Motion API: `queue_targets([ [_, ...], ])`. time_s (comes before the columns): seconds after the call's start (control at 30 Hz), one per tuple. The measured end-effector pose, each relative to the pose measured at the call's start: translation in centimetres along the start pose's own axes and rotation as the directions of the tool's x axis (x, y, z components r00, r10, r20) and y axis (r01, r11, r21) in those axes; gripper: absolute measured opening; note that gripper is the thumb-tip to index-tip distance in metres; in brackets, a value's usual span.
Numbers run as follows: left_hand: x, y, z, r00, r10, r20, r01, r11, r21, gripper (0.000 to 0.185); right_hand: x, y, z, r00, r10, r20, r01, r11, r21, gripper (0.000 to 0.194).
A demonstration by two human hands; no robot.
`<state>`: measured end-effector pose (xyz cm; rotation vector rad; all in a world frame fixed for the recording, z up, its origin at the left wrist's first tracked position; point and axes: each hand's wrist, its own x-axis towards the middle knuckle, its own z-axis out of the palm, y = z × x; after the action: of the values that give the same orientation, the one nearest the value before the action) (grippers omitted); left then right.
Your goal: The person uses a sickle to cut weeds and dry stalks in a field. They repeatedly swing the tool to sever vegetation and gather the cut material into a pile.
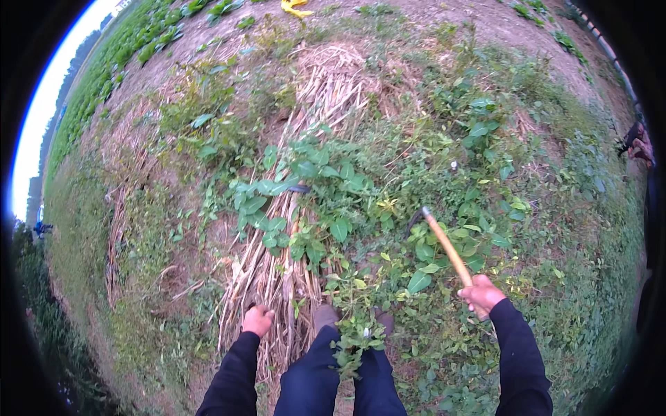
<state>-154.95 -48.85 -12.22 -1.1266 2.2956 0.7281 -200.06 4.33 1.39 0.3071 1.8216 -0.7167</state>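
My right hand (483, 294) grips a sickle by its curved wooden handle (448, 247). Its dark blade (413, 222) points down among low weeds, just past a pale metal collar. My left hand (258, 320) hangs over a heap of dry stalks (276, 275), fingers curled, with nothing seen in it. Broad-leaved green plants (312, 171) spread across the middle of the stalks. A small dark curved object (299, 189) shows among those leaves; what it is stays unclear. Leafy stems (359, 335) stand between my legs, partly covering my trousers.
My shoes (325, 316) rest beside the stalks. Farther off lie more dry stalks (335, 78), bare soil (416, 21) and a yellow piece of material (296, 8). Leafy crop rows (156, 44) run along the upper left. A partly visible person (637, 143) is at the far right.
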Motion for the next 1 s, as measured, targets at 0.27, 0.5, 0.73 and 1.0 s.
queue_targets([
  [0.27, 10.5, 6.1, -0.8, 0.998, 0.058, -0.038, -0.056, 0.996, 0.064, 0.027, 4.7, -0.6, -1.2, 0.995, 0.080, -0.060, -0.087, 0.989, -0.121, 0.028],
  [0.5, 28.8, 15.0, -3.2, 0.886, 0.392, -0.249, -0.329, 0.908, 0.260, 0.034, 6.6, -4.0, -1.3, 0.995, 0.088, -0.040, -0.096, 0.958, -0.271, 0.030],
  [0.73, 41.8, 22.5, -2.1, 0.780, 0.626, -0.021, -0.555, 0.706, 0.439, 0.034, 7.5, -5.2, -1.3, 0.989, 0.130, -0.068, -0.144, 0.943, -0.301, 0.029],
  [1.0, 46.5, 19.4, -0.5, 0.712, 0.697, 0.086, -0.610, 0.554, 0.567, 0.047, 7.9, -6.2, -1.0, 0.990, 0.132, -0.049, -0.140, 0.937, -0.319, 0.029],
])
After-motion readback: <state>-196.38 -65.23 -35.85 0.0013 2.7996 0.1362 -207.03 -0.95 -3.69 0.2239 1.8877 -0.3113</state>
